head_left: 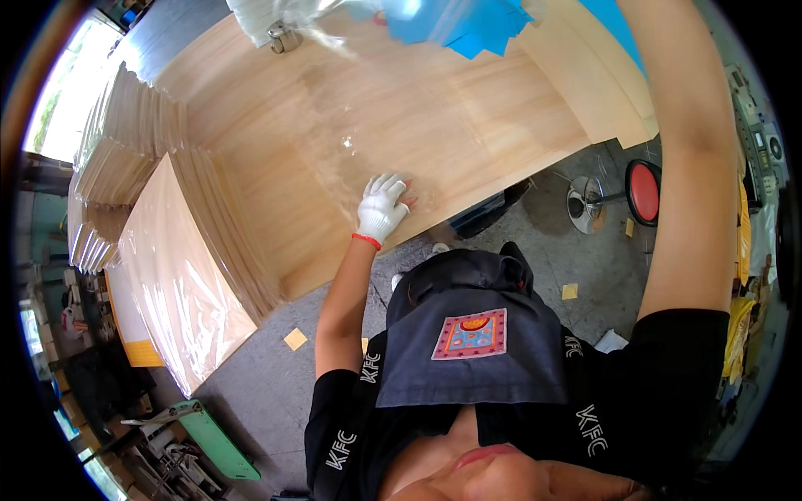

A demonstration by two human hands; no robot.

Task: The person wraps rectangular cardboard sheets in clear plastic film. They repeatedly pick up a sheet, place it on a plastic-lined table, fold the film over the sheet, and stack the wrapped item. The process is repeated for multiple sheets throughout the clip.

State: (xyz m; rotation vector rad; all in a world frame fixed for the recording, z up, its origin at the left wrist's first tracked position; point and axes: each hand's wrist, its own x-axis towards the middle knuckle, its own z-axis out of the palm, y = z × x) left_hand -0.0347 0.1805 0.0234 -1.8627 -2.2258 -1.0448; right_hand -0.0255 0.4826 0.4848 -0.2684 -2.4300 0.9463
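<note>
My left hand point(383, 209), in a white glove with some fingertips bare, lies flat near the front edge of the wooden table point(468, 125), fingers apart. Under and around it the surface shines faintly, like thin see-through plastic film; I cannot tell its outline. A red band circles the glove's cuff. My bare right arm point(693, 167) reaches up past the table's right end, and its hand is beyond the top edge of the view. Blue sheets point(480, 33) lie at the far side of the table, partly under crumpled see-through plastic point(326, 21).
Tall stacks of flat plastic-wrapped packs point(125, 142) stand at the left, with one large wrapped pack point(188, 284) leaning out front. Pale brown sheets point(601, 92) lie at the table's right end. A metal object point(284, 37), a red-seated stool point(643, 192) and a green board point(219, 441) also show.
</note>
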